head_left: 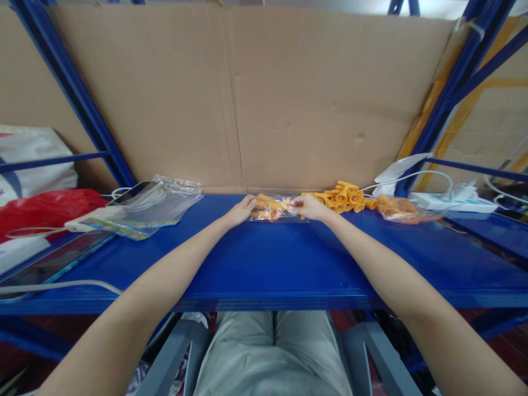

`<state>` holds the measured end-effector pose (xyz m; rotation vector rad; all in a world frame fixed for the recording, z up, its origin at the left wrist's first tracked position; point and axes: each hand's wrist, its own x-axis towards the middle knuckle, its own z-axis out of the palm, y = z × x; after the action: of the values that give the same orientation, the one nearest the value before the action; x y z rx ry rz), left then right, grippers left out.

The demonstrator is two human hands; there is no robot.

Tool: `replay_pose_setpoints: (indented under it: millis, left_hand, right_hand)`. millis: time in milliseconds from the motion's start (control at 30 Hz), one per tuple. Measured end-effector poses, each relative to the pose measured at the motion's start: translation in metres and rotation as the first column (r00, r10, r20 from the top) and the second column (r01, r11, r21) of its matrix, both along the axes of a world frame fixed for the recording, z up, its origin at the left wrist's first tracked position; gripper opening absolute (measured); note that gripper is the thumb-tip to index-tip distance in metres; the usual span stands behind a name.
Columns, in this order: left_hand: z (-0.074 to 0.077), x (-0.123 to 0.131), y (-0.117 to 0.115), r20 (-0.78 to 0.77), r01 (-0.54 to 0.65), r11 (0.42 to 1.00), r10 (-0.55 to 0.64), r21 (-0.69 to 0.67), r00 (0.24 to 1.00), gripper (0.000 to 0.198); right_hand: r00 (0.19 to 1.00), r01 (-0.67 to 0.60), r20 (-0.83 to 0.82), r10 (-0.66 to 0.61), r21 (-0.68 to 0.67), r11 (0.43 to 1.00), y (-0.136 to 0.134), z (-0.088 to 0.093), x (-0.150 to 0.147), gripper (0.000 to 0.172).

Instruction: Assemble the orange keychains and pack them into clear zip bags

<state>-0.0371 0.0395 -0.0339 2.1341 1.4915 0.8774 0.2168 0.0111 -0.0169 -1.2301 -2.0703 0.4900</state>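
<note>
A clear plastic bag (270,209) with orange plastic pieces inside lies on the blue shelf, near the cardboard at the back. My left hand (241,212) grips the bag's left end, its fingers closed on the film. On the opposite end, my right hand (309,207) pinches the crinkled plastic. Just beyond the right hand is a pile of loose orange plastic pieces (348,196) with hollow, flared ends. Farther right lies another clear bag of orange pieces (404,210). The exact kind of these pieces is too small to tell.
Flat clear plastic bags (165,206) lie at the left, beside a red plastic bag (78,212) and a tablet-like dark panel (61,261). A white power strip (454,202) with cables sits at the right. Blue metal posts (78,93) and a cardboard wall (289,99) bound the shelf.
</note>
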Motion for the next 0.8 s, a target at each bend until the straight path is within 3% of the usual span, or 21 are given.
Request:
replay_pose_setpoints:
  millis: [333, 500, 600, 700, 800]
  left_hand:
    - [-0.006, -0.001, 0.009, 0.117, 0.158, 0.982, -0.169, 0.101, 0.979, 0.054]
    - [-0.002, 0.0, 0.003, -0.038, 0.294, 0.934, -0.293, 0.204, 0.955, 0.058]
    - [0.0, 0.0, 0.001, -0.144, 0.343, 0.913, -0.317, 0.219, 0.937, 0.056]
    - [0.0, 0.0, 0.002, -0.186, 0.369, 0.901, -0.332, 0.229, 0.925, 0.053]
    - [-0.003, 0.001, 0.005, -0.172, 0.382, 0.887, -0.347, 0.258, 0.922, 0.048]
  right_hand:
    - [0.987, -0.06, -0.155, 0.048, -0.075, 0.995, 0.001, -0.003, -0.005, 0.004]
    - [0.982, -0.07, -0.176, 0.062, -0.036, 0.997, 0.0, -0.004, -0.008, 0.006]
    - [0.979, 0.021, -0.203, -0.021, -0.003, 1.0, 0.001, 0.0, -0.009, 0.014]
    - [0.957, 0.194, -0.214, -0.194, -0.019, 0.981, -0.001, 0.005, -0.008, 0.014]
    - [0.914, 0.315, -0.203, -0.35, -0.185, 0.931, -0.007, 0.011, -0.006, 0.011]
